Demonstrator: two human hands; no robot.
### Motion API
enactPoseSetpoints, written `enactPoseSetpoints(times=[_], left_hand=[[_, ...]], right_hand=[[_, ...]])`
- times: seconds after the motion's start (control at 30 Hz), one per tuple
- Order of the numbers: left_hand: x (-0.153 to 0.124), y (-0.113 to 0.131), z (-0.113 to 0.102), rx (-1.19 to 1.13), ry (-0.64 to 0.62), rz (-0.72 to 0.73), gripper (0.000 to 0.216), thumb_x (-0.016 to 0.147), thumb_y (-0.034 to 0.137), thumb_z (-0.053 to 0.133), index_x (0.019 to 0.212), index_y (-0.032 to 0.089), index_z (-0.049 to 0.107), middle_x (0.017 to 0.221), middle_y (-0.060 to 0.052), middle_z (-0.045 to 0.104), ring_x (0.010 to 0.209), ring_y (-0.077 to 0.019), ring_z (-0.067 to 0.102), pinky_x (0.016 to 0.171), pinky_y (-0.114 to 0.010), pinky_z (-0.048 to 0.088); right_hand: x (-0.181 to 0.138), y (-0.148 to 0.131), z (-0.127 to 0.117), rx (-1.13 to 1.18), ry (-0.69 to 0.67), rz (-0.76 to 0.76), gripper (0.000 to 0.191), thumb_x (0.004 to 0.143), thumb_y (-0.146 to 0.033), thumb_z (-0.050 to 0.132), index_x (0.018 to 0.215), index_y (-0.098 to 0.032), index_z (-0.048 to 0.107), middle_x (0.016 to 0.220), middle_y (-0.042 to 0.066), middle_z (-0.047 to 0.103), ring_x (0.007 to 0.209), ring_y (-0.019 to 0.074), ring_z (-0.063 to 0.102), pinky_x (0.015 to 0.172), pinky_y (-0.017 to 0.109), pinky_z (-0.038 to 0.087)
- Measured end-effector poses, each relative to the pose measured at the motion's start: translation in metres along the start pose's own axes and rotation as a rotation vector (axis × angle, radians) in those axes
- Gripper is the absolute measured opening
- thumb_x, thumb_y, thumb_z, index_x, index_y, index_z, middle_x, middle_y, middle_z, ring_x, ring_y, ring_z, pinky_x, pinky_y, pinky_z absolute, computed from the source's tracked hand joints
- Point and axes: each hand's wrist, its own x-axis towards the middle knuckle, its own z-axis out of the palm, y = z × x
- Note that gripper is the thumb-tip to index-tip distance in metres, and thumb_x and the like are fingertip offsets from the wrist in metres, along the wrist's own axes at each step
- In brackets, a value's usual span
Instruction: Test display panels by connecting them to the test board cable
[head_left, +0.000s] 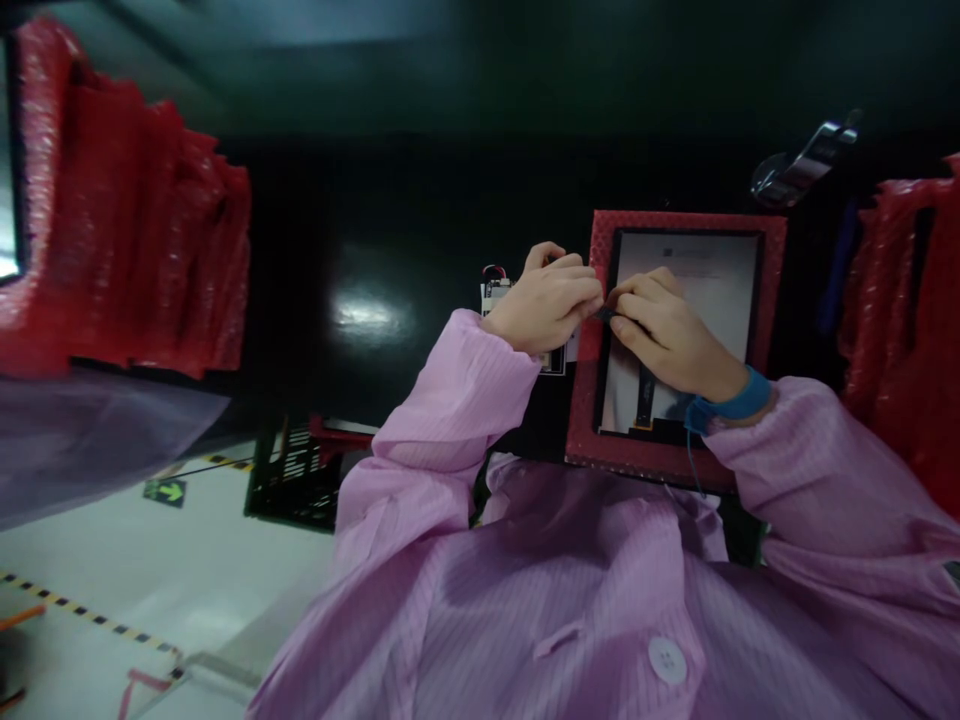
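Observation:
My left hand point(555, 300) is closed, its fingers bent down over a small circuit board point(553, 362) that it mostly covers. My right hand point(671, 330), with a blue wrist strap point(739, 402), pinches a small black piece point(604, 314) where the fingertips of both hands meet. What the left fingers hold is hidden. Below the right hand lies a display panel point(716, 290), pale face up with a dark edge. A black flat cable point(645, 398) runs over the panel and vanishes beneath that hand. Red bubble wrap point(772, 290) lies under the panel.
Red bubble-wrap bags stand in rows at the left point(150, 230) and right point(900, 300) of the dark table point(405, 230). A shiny metal object point(806, 165) lies at the back right. A dark crate point(292, 480) sits low on the left, near the floor point(210, 570).

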Motion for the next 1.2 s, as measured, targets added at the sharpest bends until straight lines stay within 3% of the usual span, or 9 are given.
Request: enactPoseSetpoints(times=[0.43,0.73,0.93,1.2], left_hand=[[0.001,0.002,0.001,-0.004,-0.013,0.006,0.031,0.102,0.021,0.039,0.083,0.02,0.064,0.084,-0.001,0.066,0.096,-0.0196,0.06,0.112,-0.048,0.03],[0.003,0.005,-0.008,0.007,-0.104,-0.008,0.023,0.1,0.028,0.055,0.087,0.022,0.072,0.09,-0.001,0.075,0.101,-0.0185,0.062,0.114,-0.043,0.024],[0.006,0.01,-0.014,0.013,-0.078,-0.014,0.016,0.099,0.03,0.061,0.094,0.022,0.074,0.101,-0.001,0.077,0.104,-0.0175,0.065,0.115,-0.042,0.022],[0.009,0.007,-0.003,0.022,-0.026,-0.015,0.014,0.094,0.028,0.063,0.086,0.024,0.073,0.093,0.0,0.076,0.102,-0.0186,0.067,0.12,-0.044,0.022]], right_hand=[[0.001,0.0,0.001,0.048,-0.01,0.073,0.035,0.101,-0.037,0.037,0.087,-0.018,0.063,0.104,0.011,0.063,0.103,0.0258,0.049,0.1,0.046,0.04],[-0.005,0.011,-0.001,0.07,-0.017,-0.001,0.043,0.102,-0.046,0.037,0.089,-0.019,0.067,0.106,0.012,0.066,0.1,0.0263,0.054,0.095,0.047,0.045],[-0.007,0.023,0.005,0.062,0.02,-0.013,0.048,0.102,-0.055,0.037,0.093,-0.022,0.07,0.11,0.012,0.068,0.106,0.0287,0.057,0.097,0.049,0.047],[-0.009,0.032,0.014,0.078,0.111,-0.049,0.025,0.098,-0.049,0.05,0.097,-0.032,0.068,0.109,0.009,0.071,0.104,0.0325,0.061,0.094,0.054,0.05]])
